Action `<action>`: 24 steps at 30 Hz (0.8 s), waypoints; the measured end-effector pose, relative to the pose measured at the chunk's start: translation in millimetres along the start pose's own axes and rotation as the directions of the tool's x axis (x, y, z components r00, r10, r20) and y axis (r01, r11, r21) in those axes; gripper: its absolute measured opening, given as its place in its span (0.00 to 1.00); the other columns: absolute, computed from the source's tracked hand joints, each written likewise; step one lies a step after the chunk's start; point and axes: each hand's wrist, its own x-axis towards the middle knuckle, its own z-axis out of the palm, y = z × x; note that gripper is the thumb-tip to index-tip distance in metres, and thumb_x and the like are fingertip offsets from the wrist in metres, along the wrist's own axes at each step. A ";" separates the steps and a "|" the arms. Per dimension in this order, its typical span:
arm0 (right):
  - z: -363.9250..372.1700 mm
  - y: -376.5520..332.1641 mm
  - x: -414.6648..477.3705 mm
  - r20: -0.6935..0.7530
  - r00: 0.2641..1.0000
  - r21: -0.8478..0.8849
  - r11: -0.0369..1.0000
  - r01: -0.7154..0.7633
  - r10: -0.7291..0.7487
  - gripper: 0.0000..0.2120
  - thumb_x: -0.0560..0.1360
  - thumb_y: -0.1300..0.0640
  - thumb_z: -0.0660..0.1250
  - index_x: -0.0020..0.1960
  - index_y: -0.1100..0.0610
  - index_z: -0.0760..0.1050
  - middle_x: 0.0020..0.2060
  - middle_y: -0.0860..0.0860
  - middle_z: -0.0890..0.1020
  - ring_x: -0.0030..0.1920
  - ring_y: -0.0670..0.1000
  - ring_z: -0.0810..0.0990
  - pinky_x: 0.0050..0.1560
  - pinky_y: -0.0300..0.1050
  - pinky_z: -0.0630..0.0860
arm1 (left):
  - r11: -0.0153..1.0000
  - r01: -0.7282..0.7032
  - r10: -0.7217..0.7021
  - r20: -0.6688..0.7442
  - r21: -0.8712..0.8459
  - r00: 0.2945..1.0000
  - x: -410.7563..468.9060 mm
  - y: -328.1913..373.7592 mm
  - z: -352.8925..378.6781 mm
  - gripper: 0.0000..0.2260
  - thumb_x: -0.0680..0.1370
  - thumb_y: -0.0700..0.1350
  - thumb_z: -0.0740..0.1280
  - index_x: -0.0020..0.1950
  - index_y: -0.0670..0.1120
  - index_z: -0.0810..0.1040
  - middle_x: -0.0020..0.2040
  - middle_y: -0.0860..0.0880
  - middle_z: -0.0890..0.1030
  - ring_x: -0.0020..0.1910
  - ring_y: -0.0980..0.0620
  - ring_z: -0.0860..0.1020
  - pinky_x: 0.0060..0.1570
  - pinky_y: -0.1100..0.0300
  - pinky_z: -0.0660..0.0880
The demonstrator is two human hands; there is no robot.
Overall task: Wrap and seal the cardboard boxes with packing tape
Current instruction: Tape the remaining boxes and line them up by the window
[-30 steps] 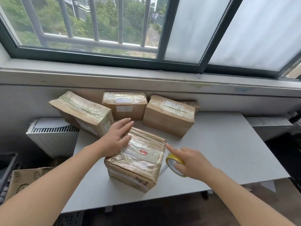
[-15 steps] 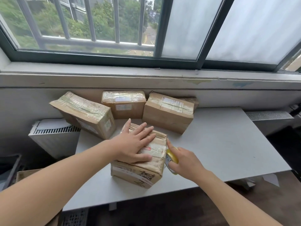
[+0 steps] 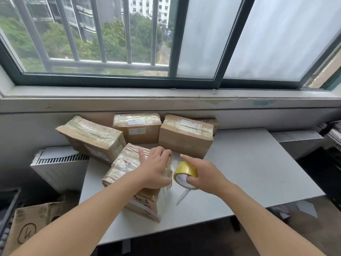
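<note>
Grey tabletop (image 3: 258, 172) under a barred window carries the work: a brown cardboard box (image 3: 127, 163), already glossy with tape, sits toward the front left and appears tipped off level. The left hand (image 3: 155, 169) grips it, fingers curled over its upper right edge. Just beside it the right hand (image 3: 204, 174) is wrapped round a roll of yellowish packing tape (image 3: 185, 172), forefinger pointing out. A short run of clear tape seems to bridge roll and box, though glare makes that hard to confirm. Likely trouble: with the box held by one edge, a hard pull on the roll could swing it or drag it toward the table's front edge, and any slack tape could fold onto itself and wrinkle. Metal scissors (image 3: 181, 197) lie right under the right hand, tip toward the person, so a dropped wrist could catch them. Three taped brown boxes (image 3: 184, 137) crowd the wall behind, leaving little room to turn this one
</note>
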 end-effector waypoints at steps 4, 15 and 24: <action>-17.2 -24.1 9.5 -0.135 0.987 0.167 0.980 0.106 -0.084 0.35 0.71 0.58 0.72 0.76 0.43 0.69 0.60 0.40 0.81 0.50 0.38 0.75 0.49 0.28 0.69 | 0.948 -0.037 -0.011 -0.147 -0.316 0.989 -26.1 -33.2 -24.7 0.33 0.68 0.51 0.68 0.73 0.51 0.67 0.64 0.53 0.68 0.65 0.53 0.68 0.72 0.48 0.65; 25.5 -109.0 60.9 -0.046 0.964 0.102 0.959 0.264 -0.260 0.34 0.72 0.55 0.73 0.76 0.46 0.67 0.65 0.46 0.79 0.61 0.50 0.77 0.59 0.47 0.74 | 0.710 0.176 -0.306 -0.074 -0.682 0.949 -72.4 -114.7 11.6 0.33 0.77 0.37 0.66 0.80 0.54 0.60 0.75 0.55 0.66 0.71 0.55 0.68 0.68 0.60 0.67; 50.1 -117.7 88.5 0.161 0.955 -0.026 0.966 0.258 -0.251 0.36 0.74 0.59 0.70 0.78 0.46 0.62 0.68 0.48 0.77 0.66 0.54 0.75 0.61 0.47 0.71 | 0.619 0.146 -0.359 -0.112 -0.772 0.927 -66.2 -119.8 64.6 0.33 0.73 0.55 0.77 0.74 0.64 0.65 0.71 0.58 0.66 0.69 0.58 0.69 0.70 0.52 0.68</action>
